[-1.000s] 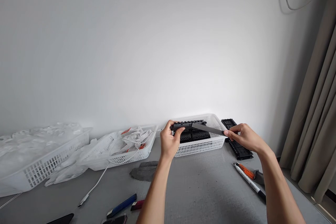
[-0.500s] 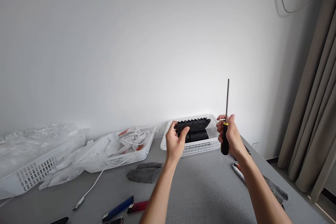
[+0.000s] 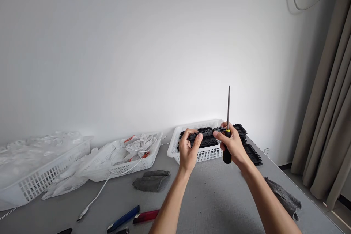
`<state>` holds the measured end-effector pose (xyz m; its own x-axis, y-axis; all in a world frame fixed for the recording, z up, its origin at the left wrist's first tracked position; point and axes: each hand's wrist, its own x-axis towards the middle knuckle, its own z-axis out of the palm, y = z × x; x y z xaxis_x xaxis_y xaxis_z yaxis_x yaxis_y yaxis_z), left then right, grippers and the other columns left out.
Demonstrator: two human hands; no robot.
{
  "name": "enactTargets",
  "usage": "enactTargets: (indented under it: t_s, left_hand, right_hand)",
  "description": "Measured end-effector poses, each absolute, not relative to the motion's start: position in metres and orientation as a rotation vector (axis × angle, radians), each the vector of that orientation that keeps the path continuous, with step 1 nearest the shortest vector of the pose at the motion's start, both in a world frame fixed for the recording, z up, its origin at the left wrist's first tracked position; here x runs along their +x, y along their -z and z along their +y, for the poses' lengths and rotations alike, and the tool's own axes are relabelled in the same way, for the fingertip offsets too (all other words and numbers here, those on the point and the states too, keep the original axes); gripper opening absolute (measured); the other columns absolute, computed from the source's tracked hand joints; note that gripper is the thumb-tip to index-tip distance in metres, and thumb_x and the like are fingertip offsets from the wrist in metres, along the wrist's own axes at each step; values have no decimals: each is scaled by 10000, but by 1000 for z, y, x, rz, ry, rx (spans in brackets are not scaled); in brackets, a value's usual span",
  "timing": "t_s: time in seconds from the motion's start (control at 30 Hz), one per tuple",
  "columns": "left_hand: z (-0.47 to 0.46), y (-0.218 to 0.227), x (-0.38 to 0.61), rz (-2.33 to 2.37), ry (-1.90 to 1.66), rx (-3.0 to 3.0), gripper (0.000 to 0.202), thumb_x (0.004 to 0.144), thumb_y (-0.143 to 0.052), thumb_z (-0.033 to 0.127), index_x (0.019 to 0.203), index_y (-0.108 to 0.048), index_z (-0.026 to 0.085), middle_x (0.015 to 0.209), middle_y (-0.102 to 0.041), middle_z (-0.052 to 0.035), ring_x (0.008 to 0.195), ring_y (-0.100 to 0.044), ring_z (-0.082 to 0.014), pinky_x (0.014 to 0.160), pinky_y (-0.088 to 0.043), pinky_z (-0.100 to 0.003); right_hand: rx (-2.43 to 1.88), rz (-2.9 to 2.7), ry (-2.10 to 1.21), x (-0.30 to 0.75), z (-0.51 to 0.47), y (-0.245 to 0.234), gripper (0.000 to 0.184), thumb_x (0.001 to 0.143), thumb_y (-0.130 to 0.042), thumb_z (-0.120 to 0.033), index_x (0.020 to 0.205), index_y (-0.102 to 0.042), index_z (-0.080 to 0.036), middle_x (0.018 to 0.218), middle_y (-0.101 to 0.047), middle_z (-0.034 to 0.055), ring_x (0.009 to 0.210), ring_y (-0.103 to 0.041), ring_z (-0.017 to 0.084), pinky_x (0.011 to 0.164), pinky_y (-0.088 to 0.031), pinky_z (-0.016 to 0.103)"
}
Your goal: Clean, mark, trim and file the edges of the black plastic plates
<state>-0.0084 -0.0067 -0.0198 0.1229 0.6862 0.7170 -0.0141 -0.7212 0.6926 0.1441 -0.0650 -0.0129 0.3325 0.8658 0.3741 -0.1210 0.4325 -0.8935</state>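
My left hand (image 3: 190, 151) grips the left end of a black toothed plastic panel (image 3: 208, 133), thumb on the near side. My right hand (image 3: 233, 144) is closed around a screwdriver (image 3: 227, 154) with a black and yellow handle; its shaft points straight up. With thumb and fingers, the same hand also pinches the panel's right end. The panel is held edge-on above a white slotted basket (image 3: 210, 154). More black toothed pieces (image 3: 208, 142) lie in that basket, partly hidden by the hands.
Other black toothed panels (image 3: 252, 155) lie right of the basket. Two baskets with plastic bags (image 3: 131, 153) stand left, a white cable (image 3: 94, 198) trailing out. Grey cloths (image 3: 152, 182), a blue-handled item (image 3: 124, 218) and a red one (image 3: 146, 216) lie nearer.
My right hand has moved left with the screwdriver and taken hold of the panel's right end. The panel has turned from its flat face to edge-on.
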Motion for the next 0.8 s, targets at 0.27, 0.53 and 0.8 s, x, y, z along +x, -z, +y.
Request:
enactTargets:
  t_s: [0.27, 0.53, 0.8]
  left_hand:
    - [-5, 22, -7, 586, -1629, 1825, 298, 847, -600, 496, 903, -581, 204, 890, -579, -39, 866, -551, -197, 781, -436, -295]
    - [-5, 21, -9, 472, -1700, 1817, 308, 829, -636, 509, 901, -546, 224, 1035, -607, -82, 1016, -585, -241, 861, -479, -352]
    - [-3, 20, -16, 374, -1839, 2139, 141, 890, -617, 361, 896, -616, 220, 1487, -431, -97, 1471, -262, -298, 1164, -280, -503]
  right_hand:
    - [-839, -1044, -795, 147, -63, 15, 474, 652, -821, -358, 904, -431, -264, 581, -382, -120, 398, -330, 60, 395, -257, 211]
    - [-708, -1030, -878, 152, -62, 16, 345, 696, -723, -326, 941, -488, -261, 674, -379, -87, 464, -348, 64, 393, -296, 196]
    - [-656, -797, -1048, 144, -60, 14, 565, 715, -765, -429, 1202, -597, -197, 639, -360, -71, 519, -344, 81, 359, -275, 168]
